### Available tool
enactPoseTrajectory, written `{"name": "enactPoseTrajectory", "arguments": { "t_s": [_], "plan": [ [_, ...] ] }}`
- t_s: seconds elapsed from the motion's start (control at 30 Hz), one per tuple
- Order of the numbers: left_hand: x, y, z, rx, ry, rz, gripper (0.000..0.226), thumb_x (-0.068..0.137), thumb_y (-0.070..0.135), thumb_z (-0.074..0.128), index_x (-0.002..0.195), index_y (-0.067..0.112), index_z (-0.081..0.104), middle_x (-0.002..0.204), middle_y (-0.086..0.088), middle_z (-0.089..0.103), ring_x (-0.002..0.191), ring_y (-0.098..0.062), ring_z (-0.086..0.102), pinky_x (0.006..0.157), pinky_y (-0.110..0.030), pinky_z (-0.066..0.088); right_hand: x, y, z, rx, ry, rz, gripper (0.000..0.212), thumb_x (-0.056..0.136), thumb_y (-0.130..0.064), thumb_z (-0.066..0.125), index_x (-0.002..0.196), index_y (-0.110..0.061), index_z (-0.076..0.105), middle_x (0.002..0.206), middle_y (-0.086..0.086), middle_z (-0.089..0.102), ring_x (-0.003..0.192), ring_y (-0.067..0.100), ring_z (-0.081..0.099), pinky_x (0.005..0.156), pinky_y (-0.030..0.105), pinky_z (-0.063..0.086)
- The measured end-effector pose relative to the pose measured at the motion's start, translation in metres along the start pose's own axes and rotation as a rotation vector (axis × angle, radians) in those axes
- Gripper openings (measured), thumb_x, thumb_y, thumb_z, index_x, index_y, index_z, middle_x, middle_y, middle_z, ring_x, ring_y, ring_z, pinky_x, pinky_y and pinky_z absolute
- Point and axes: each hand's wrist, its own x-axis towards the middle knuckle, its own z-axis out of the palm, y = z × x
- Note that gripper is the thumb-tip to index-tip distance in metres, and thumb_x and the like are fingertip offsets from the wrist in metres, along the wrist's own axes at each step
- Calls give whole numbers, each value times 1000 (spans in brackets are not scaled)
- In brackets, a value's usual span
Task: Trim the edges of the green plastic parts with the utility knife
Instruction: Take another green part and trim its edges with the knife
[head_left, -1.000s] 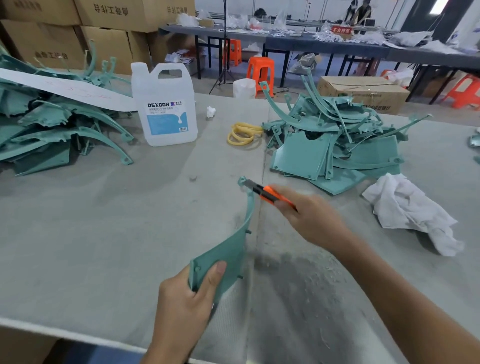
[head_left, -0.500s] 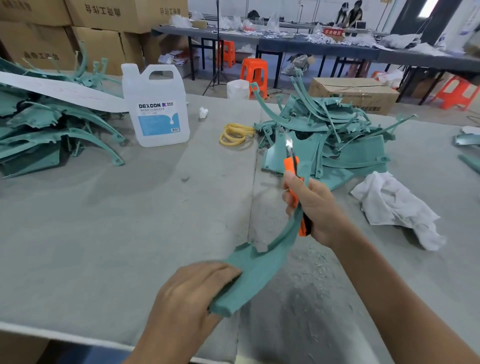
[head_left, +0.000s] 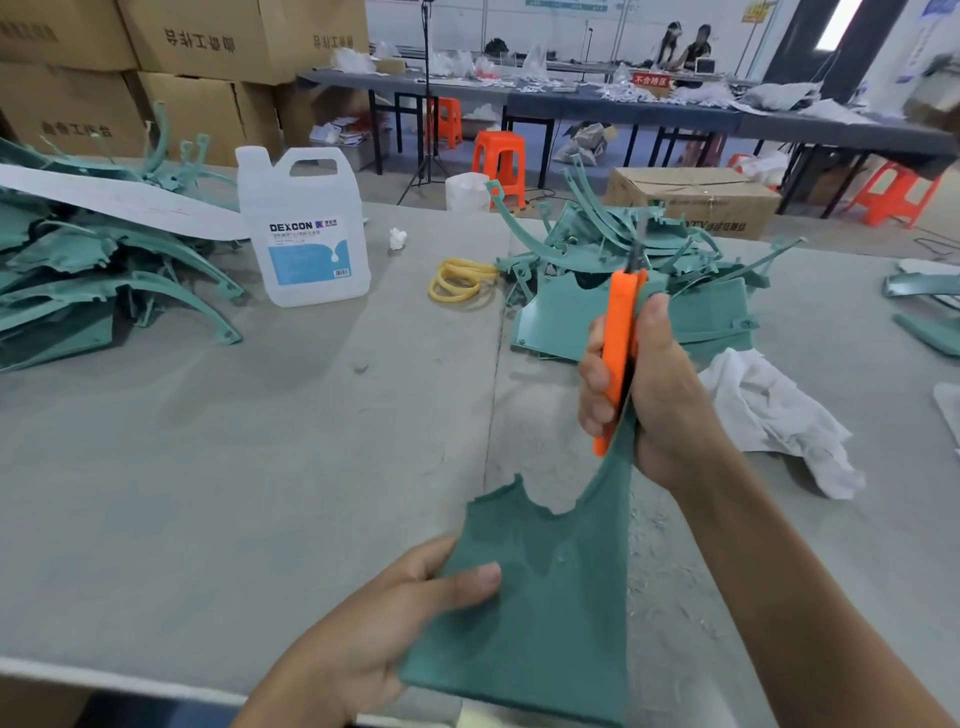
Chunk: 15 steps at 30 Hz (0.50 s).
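Reading "DEXCON", the far jug (head_left: 304, 228) stands left — left hand (head_left: 363, 639) pinches the green part (head_left: 540, 597), right hand (head_left: 649, 389) grips the orange knife (head_left: 618, 343).

**Even indoor light, wide-angle bend**

I see bright, diffuse light across the grey surface (head_left: 218, 467), with soft shadows under the white jug (head_left: 306, 228). A window (head_left: 836, 23) glares top right. Edges bow outward (typical fisheye), and the far background looks soft.
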Motion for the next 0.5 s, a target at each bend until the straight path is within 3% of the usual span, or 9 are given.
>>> {"name": "enactPoseTrajectory", "arguments": {
  "t_s": [0.1, 0.17, 0.23, 0.33, 0.4, 0.5],
  "plan": [
    [-2, -7, 1, -79, 45, 51, 39, 87, 15, 74, 125, 5, 68, 130, -26, 64, 118, -41, 64, 92, -41, 56, 5, 4, -16, -470, 249, -73, 70, 87, -78, 44, 91, -10, 58, 68, 4, 56, 46, 14, 49, 45, 33, 46],
    [-4, -11, -4, -46, 175, 97, 33, 90, 9, 72, 122, 2, 69, 124, -27, 67, 113, -42, 67, 88, -42, 59, 3, 10, -37, -723, 397, -45, 52, 99, -64, 38, 91, -16, 56, 75, 1, 60, 50, 14, 52, 49, 37, 49],
    [-3, -14, -8, 77, 350, 138, 28, 95, 4, 64, 124, 3, 66, 117, -21, 72, 108, -39, 70, 90, -45, 59, -8, 17, -55, -957, 429, 43, 31, 103, -53, 39, 94, -28, 55, 84, 1, 67, 60, 21, 60, 60, 46, 56],
    [1, -18, -10, 200, 541, 161, 24, 97, -1, 59, 120, 5, 63, 109, -15, 76, 103, -35, 72, 97, -54, 54, -42, 39, -64, -1235, 188, 49, 16, 102, -52, 45, 113, -45, 53, 74, -3, 65, 59, 18, 62, 58, 47, 56],
    [4, -22, -11, 188, 601, 152, 23, 96, -2, 61, 118, 6, 61, 107, -16, 75, 100, -36, 72, 96, -58, 53, -69, 54, -51, -1396, -3, 11, 29, 99, -56, 41, 128, -54, 45, 72, -11, 61, 59, 12, 58, 57, 39, 51],
    [8, -25, -17, 162, 642, 169, 42, 93, -3, 65, 129, 14, 54, 124, -12, 69, 107, -29, 71, 99, -55, 52, -88, 70, -32, -1549, -148, 50, 38, 102, -58, 29, 139, -51, 39, 96, -11, 63, 77, 18, 63, 70, 39, 52]
  ]
}}
